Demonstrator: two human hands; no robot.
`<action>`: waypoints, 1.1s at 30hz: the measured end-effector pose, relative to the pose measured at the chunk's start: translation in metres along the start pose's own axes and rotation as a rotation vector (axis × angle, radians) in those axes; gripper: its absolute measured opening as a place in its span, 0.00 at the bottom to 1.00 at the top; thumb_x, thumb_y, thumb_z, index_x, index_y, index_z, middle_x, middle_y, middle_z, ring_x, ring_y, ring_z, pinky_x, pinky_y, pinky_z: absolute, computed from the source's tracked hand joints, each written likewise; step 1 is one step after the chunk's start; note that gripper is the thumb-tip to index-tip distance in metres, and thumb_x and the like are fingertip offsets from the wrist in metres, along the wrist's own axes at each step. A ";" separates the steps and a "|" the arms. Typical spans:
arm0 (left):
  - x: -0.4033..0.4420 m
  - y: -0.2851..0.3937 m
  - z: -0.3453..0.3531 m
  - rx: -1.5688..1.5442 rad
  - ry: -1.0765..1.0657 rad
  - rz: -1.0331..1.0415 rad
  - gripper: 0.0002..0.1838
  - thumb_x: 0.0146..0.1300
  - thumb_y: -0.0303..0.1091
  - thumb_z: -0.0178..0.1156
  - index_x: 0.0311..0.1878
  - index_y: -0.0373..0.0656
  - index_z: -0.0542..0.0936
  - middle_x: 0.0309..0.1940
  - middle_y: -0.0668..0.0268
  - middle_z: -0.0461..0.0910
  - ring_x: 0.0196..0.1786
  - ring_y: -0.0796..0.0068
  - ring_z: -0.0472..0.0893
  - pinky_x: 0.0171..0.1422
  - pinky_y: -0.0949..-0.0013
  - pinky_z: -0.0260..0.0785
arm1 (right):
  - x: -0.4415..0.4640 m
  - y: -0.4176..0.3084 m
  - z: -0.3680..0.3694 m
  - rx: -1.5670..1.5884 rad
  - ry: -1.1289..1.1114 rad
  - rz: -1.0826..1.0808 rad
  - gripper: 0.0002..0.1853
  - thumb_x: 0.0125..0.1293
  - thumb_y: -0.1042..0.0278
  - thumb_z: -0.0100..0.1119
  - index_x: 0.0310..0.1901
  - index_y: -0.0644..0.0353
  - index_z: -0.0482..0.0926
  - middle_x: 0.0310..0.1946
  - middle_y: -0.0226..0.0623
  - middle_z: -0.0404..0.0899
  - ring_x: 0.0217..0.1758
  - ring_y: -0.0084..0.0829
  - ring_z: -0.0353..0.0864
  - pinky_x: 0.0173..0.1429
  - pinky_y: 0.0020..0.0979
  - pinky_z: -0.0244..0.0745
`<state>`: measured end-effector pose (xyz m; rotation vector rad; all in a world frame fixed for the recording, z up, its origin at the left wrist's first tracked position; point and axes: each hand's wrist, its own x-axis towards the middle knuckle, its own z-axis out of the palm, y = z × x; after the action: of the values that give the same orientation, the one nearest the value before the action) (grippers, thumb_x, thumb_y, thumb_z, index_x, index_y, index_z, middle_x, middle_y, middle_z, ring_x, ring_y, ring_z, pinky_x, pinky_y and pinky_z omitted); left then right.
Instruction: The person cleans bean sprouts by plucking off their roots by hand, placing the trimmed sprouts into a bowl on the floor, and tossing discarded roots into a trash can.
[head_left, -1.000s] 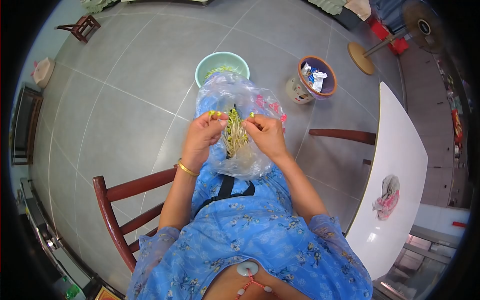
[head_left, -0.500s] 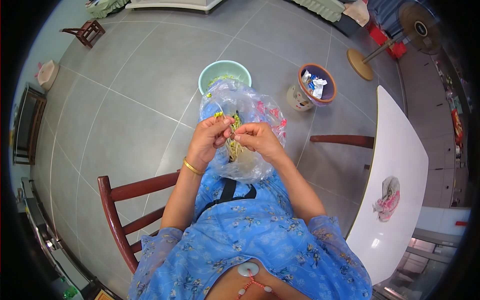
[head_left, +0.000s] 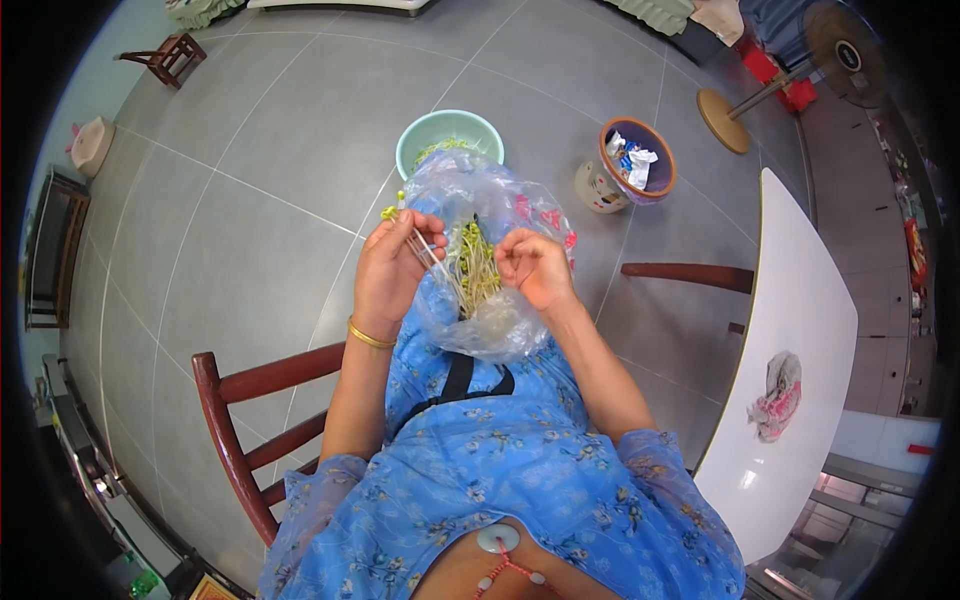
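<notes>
Several bean sprouts (head_left: 425,252) with yellow-green heads are pinched in my left hand (head_left: 392,265), at the left side of an open clear plastic bag (head_left: 510,335). A pile of sprouts (head_left: 478,265) lies in the bag on my lap. My right hand (head_left: 537,268) is over the bag's right side, its fingers curled together; whatever they may hold is too small to make out. Beyond the bag, a light green basin (head_left: 487,130) holds more sprouts.
A bin (head_left: 602,190) with an orange rim and wrappers stands right of the basin. At the right is a white table (head_left: 800,300) with a crumpled bag (head_left: 777,398). A red-brown chair (head_left: 235,450) is at the left, and a fan (head_left: 722,122) stands at the back right.
My hands were close together half a second ago and are now apart. My left hand has moved left with sprouts in it; my right hand has moved right, its fingers curled.
</notes>
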<state>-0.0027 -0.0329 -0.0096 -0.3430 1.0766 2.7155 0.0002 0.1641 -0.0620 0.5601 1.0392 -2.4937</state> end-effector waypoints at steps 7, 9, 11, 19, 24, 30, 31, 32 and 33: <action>0.007 -0.011 -0.026 -0.106 -0.166 -0.131 0.11 0.71 0.37 0.46 0.39 0.42 0.74 0.26 0.66 0.76 0.21 0.80 0.67 0.24 0.78 0.59 | 0.041 0.033 0.001 -1.751 0.057 -0.309 0.12 0.55 0.64 0.55 0.32 0.66 0.81 0.28 0.51 0.81 0.29 0.48 0.80 0.36 0.43 0.75; 0.006 -0.012 -0.025 -0.093 -0.142 -0.148 0.09 0.69 0.36 0.48 0.40 0.42 0.74 0.22 0.70 0.71 0.19 0.83 0.64 0.21 0.78 0.55 | 0.050 0.046 -0.004 -1.848 0.152 -0.296 0.12 0.54 0.60 0.58 0.28 0.61 0.82 0.27 0.51 0.79 0.31 0.49 0.79 0.36 0.45 0.74; 0.005 -0.012 -0.027 -0.046 -0.128 -0.136 0.07 0.68 0.35 0.50 0.41 0.42 0.74 0.20 0.72 0.69 0.18 0.84 0.63 0.20 0.79 0.53 | 0.060 0.057 -0.017 -1.873 0.180 -0.367 0.12 0.53 0.60 0.60 0.28 0.61 0.82 0.25 0.49 0.79 0.28 0.50 0.79 0.34 0.44 0.73; 0.000 -0.013 -0.019 0.082 -0.114 -0.138 0.07 0.60 0.29 0.59 0.41 0.41 0.74 0.15 0.77 0.63 0.14 0.89 0.58 0.17 0.81 0.47 | -0.032 0.006 0.005 -1.305 0.170 -0.556 0.07 0.54 0.69 0.62 0.29 0.64 0.81 0.18 0.35 0.77 0.22 0.25 0.74 0.27 0.28 0.68; -0.008 -0.015 0.020 0.420 -0.197 -0.108 0.08 0.60 0.30 0.60 0.41 0.38 0.79 0.16 0.78 0.66 0.16 0.91 0.59 0.20 0.83 0.49 | -0.040 -0.022 0.034 -0.975 -0.059 -0.548 0.08 0.58 0.67 0.61 0.28 0.63 0.80 0.17 0.26 0.74 0.20 0.13 0.68 0.24 0.22 0.62; 0.003 -0.011 0.009 0.431 -0.158 -0.016 0.06 0.61 0.31 0.60 0.38 0.38 0.80 0.17 0.77 0.67 0.18 0.90 0.61 0.21 0.83 0.50 | -0.033 -0.023 0.037 -0.605 -0.303 -0.010 0.07 0.56 0.66 0.64 0.29 0.59 0.78 0.16 0.23 0.69 0.16 0.11 0.60 0.18 0.18 0.50; 0.005 -0.009 0.005 0.431 -0.155 -0.015 0.06 0.61 0.31 0.60 0.38 0.38 0.80 0.17 0.77 0.67 0.18 0.90 0.61 0.21 0.83 0.50 | -0.033 -0.020 0.034 -0.617 -0.310 0.000 0.07 0.57 0.67 0.63 0.29 0.60 0.78 0.16 0.21 0.68 0.16 0.11 0.60 0.18 0.17 0.49; 0.006 -0.008 0.001 0.383 -0.108 0.022 0.07 0.61 0.31 0.61 0.38 0.38 0.80 0.17 0.78 0.67 0.17 0.90 0.60 0.21 0.83 0.49 | -0.033 -0.016 0.031 -0.628 -0.315 0.012 0.06 0.59 0.67 0.62 0.30 0.60 0.78 0.15 0.20 0.67 0.16 0.11 0.61 0.18 0.16 0.48; 0.008 -0.006 -0.001 0.334 -0.063 0.062 0.07 0.60 0.32 0.61 0.38 0.38 0.80 0.17 0.78 0.67 0.17 0.91 0.60 0.21 0.83 0.48 | -0.033 -0.014 0.027 -0.627 -0.316 0.014 0.06 0.59 0.67 0.62 0.30 0.60 0.78 0.15 0.20 0.67 0.16 0.11 0.61 0.18 0.16 0.48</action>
<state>-0.0085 -0.0284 -0.0159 -0.1706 1.5126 2.5147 0.0155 0.1594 -0.0201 -0.0156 1.5614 -1.9856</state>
